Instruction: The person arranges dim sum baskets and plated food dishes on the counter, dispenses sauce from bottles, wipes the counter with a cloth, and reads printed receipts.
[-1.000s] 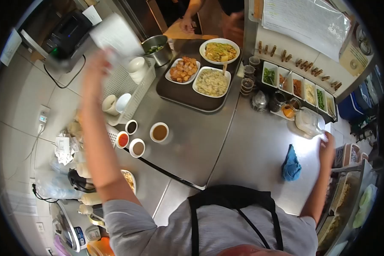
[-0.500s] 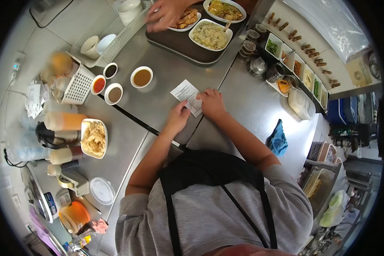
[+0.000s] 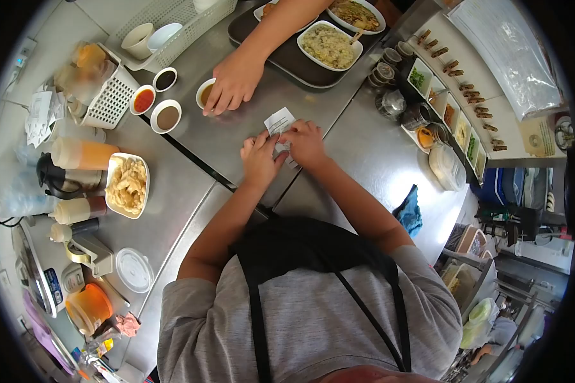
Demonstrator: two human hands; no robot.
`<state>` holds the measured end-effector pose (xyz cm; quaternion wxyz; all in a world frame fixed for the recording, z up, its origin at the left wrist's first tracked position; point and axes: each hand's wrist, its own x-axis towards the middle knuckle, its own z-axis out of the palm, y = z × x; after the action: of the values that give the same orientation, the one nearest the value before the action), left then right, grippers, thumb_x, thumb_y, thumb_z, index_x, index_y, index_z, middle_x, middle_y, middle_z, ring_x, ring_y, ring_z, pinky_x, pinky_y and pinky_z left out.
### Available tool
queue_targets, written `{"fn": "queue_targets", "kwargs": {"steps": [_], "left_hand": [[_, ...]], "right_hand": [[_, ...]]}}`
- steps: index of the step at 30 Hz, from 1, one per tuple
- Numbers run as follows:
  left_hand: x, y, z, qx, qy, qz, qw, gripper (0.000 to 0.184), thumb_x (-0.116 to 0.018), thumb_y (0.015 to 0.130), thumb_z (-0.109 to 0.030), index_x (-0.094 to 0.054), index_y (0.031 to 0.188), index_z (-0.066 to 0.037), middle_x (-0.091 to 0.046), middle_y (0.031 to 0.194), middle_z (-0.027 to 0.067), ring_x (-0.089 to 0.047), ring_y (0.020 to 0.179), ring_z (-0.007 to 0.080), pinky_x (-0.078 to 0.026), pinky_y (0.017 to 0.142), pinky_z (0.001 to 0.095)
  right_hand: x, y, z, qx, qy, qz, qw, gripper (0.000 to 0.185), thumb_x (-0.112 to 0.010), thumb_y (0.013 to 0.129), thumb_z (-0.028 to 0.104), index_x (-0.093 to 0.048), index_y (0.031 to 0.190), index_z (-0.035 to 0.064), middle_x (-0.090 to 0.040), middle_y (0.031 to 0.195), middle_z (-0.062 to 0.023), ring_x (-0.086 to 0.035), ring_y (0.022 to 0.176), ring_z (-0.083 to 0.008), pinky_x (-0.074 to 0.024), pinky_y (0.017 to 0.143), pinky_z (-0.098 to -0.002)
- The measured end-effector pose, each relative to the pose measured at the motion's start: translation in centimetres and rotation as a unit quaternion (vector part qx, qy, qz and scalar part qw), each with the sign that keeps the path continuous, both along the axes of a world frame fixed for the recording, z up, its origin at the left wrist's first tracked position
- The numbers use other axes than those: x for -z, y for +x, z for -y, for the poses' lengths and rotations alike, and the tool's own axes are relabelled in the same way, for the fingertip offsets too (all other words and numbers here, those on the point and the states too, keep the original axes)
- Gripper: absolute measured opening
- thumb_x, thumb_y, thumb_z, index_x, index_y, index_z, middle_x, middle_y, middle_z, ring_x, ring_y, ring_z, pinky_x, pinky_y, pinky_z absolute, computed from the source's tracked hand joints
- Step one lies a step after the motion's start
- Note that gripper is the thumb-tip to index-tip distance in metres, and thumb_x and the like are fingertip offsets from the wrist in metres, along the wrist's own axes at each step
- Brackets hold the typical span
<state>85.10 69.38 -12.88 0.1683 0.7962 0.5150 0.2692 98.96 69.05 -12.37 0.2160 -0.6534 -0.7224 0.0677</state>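
Observation:
A printed paper receipt (image 3: 278, 119) is over the steel counter in front of me, partly covered by my fingers. My left hand (image 3: 259, 157) grips its left edge, and my right hand (image 3: 305, 143) has its fingers bent onto the right side. The fingertips of both hands nearly meet over the paper, which looks narrower, as if folded; the fold itself is hidden. Another person's hand (image 3: 239, 82) reaches in from the top and touches a small bowl of brown sauce (image 3: 204, 94), covering its right side.
A dark tray (image 3: 310, 78) at the top bears a dish of fried rice (image 3: 329, 46) and other dishes. Small sauce bowls (image 3: 166, 119) and a dish of pale fried food (image 3: 128, 186) are at left. Topping containers (image 3: 449, 115) and a blue cloth (image 3: 409, 211) are at right.
My left hand has moved up over the receipt, which now shows narrower. The other person's hand has come from the tray to the brown sauce bowl. The view has shifted slightly.

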Motion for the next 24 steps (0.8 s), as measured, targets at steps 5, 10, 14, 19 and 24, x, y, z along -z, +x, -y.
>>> {"fn": "queue_targets", "kwargs": {"steps": [5,10,14,19,24], "left_hand": [[-0.1,0.0,-0.1,0.006,0.001,0.008,1.000,0.045,-0.069,0.057,-0.022,-0.057,0.099,-0.013,-0.048,0.106,0.0022,-0.040,0.092,0.0258,-0.033,0.076,0.0370],[0.5,0.1,-0.1,0.006,0.010,0.018,1.000,0.046,-0.070,0.056,-0.022,-0.057,0.099,-0.013,-0.048,0.106,0.0028,-0.040,0.093,0.0264,-0.033,0.077,0.0373],[0.5,-0.2,-0.1,0.005,0.019,0.034,0.999,0.038,-0.069,0.056,-0.021,-0.057,0.091,-0.012,-0.049,0.103,0.0024,-0.040,0.092,0.0268,-0.033,0.076,0.0375],[0.4,-0.1,0.0,0.009,0.025,0.045,0.999,0.033,-0.069,0.056,-0.021,-0.056,0.084,-0.011,-0.049,0.101,0.0024,-0.040,0.092,0.0272,-0.033,0.076,0.0383],[0.1,-0.1,0.0,0.008,0.017,0.037,0.999,0.034,-0.069,0.056,-0.021,-0.057,0.086,-0.011,-0.049,0.101,0.0029,-0.040,0.093,0.0277,-0.033,0.078,0.0386]], "right_hand": [[0.4,4.9,-0.9,0.118,0.040,0.068,0.990,0.014,-0.053,0.065,0.011,-0.060,0.063,0.0228,-0.048,0.082,0.0013,-0.045,0.084,-0.0208,-0.0342,0.072,-0.0360],[-0.2,3.5,0.2,0.066,0.044,0.022,0.997,0.016,-0.052,0.065,0.008,-0.060,0.064,0.0221,-0.048,0.082,0.0008,-0.045,0.083,-0.0207,-0.0345,0.070,-0.0364],[0.9,2.7,0.9,0.049,0.039,0.003,0.998,0.017,-0.052,0.064,0.007,-0.060,0.066,0.0217,-0.047,0.082,0.0001,-0.045,0.082,-0.0210,-0.0349,0.069,-0.0362],[0.8,2.6,1.0,0.047,0.029,0.007,0.998,0.016,-0.053,0.064,0.007,-0.060,0.066,0.0213,-0.047,0.082,0.0000,-0.045,0.082,-0.0212,-0.0351,0.070,-0.0362],[0.2,1.1,1.2,0.028,0.020,0.002,0.999,0.015,-0.053,0.065,0.009,-0.060,0.066,0.0216,-0.047,0.082,0.0002,-0.045,0.083,-0.0212,-0.0350,0.070,-0.0367]]}}
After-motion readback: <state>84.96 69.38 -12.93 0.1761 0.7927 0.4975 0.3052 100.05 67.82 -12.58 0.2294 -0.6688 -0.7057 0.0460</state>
